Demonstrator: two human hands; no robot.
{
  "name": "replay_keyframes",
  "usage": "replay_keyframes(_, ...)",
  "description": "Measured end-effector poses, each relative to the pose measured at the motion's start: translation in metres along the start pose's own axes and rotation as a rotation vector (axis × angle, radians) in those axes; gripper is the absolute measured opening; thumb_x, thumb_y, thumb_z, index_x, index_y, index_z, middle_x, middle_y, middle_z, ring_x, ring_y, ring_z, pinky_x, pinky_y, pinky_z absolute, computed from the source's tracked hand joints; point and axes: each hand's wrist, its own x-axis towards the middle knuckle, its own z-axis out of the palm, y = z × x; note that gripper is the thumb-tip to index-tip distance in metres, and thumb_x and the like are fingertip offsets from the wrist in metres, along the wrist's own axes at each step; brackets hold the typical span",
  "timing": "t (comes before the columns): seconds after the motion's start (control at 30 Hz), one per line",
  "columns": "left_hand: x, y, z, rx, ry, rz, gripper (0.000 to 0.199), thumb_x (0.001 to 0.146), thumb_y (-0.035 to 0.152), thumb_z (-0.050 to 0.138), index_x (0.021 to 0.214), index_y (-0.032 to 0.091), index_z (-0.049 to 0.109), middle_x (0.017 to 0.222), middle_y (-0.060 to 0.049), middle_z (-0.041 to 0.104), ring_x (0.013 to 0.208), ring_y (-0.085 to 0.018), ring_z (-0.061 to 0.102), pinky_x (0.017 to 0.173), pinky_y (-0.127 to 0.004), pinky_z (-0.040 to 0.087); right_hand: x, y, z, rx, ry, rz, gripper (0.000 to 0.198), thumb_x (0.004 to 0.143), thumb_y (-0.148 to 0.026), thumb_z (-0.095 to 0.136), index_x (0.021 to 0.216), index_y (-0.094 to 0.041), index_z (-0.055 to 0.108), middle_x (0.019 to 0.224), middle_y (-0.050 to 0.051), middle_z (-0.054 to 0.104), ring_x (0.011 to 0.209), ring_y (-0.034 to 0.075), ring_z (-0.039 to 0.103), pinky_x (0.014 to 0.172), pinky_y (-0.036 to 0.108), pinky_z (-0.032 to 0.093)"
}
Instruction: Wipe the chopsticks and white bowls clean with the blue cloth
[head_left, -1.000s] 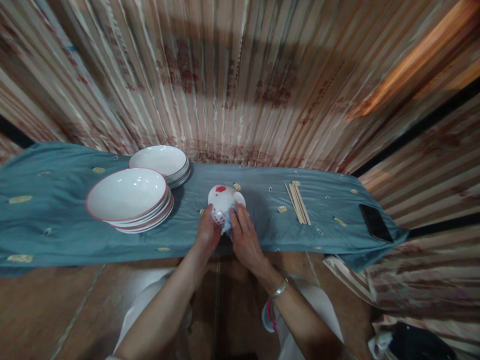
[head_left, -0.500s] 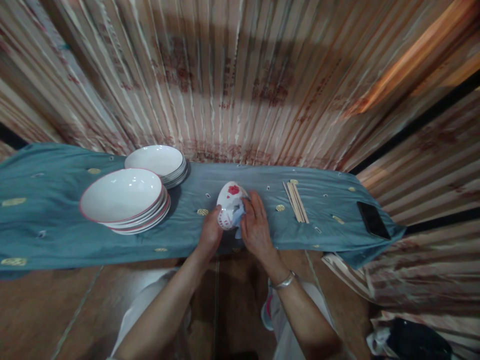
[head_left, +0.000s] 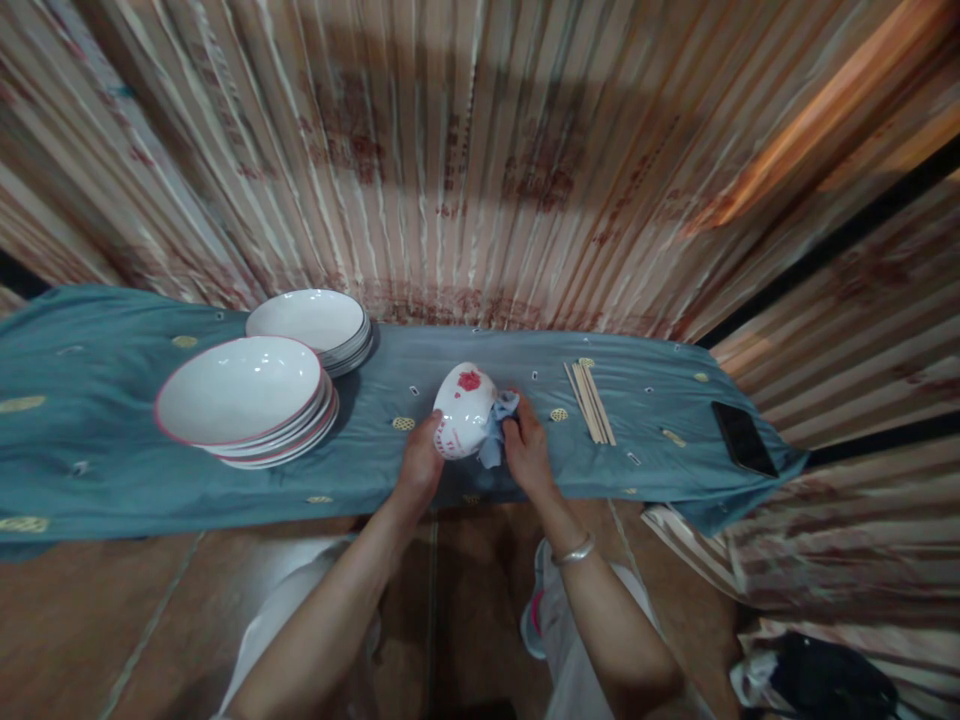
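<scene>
A white bowl (head_left: pixel 463 415) with a red flower and red lettering is held above the tablecloth, its rounded side facing me. My left hand (head_left: pixel 420 462) is closed on the bowl's left edge, thumb on the near face and the other fingers mostly hidden behind. At the bowl's right edge, my right hand (head_left: pixel 529 448) pinches a crumpled light blue cloth (head_left: pixel 493 440). The cloth touches the rim. Whether the right fingers also grip the bowl itself is hidden.
Left on the teal tablecloth (head_left: pixel 390 480) stand a stack of red-rimmed bowls (head_left: pixel 240 390) and, behind it, a stack of dark-rimmed dishes (head_left: pixel 309 320). Several chopsticks (head_left: pixel 591 402) lie to the right, then a black phone (head_left: pixel 744 438). A pleated curtain (head_left: pixel 465 180) hangs behind.
My right hand has slid with the blue cloth from the bowl's face to its right edge, uncovering more of the white surface. My left hand keeps its hold.
</scene>
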Motion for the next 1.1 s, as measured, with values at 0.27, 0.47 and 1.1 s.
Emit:
replay_keyframes(0.27, -0.010, 0.009, 0.017, -0.070, -0.031, 0.042, 0.033, 0.090, 0.018, 0.040, 0.111, 0.006, 0.062, 0.096, -0.011, 0.073, 0.106, -0.021, 0.063, 0.097, -0.033, 0.045, -0.006, 0.001, 0.013, 0.061, -0.025, 0.085, 0.034, 0.083, -0.023, 0.034, 0.106, -0.014, 0.058, 0.101, 0.011, 0.066, 0.090, 0.021, 0.060, 0.083, 0.032, 0.046)
replay_keyframes(0.47, -0.010, 0.012, 0.016, -0.136, -0.032, 0.025, 0.038, 0.089, 0.020, 0.043, 0.122, 0.007, 0.055, 0.104, -0.012, 0.071, 0.108, -0.023, 0.062, 0.100, -0.037, 0.044, -0.013, -0.001, 0.021, 0.032, -0.028, 0.101, 0.032, 0.086, -0.027, 0.032, 0.101, -0.016, 0.057, 0.088, 0.010, 0.066, 0.078, 0.021, 0.061, 0.073, 0.030, 0.046)
replay_keyframes(1.1, -0.003, 0.017, 0.015, -0.181, -0.034, 0.013, 0.041, 0.092, 0.027, 0.036, 0.123, 0.008, 0.055, 0.110, -0.012, 0.069, 0.107, -0.020, 0.062, 0.099, -0.033, 0.043, -0.053, -0.018, 0.042, -0.199, -0.124, -0.217, 0.063, 0.088, -0.012, 0.033, 0.147, -0.010, 0.010, 0.152, 0.019, 0.018, 0.142, 0.025, 0.015, 0.111, 0.049, 0.030)
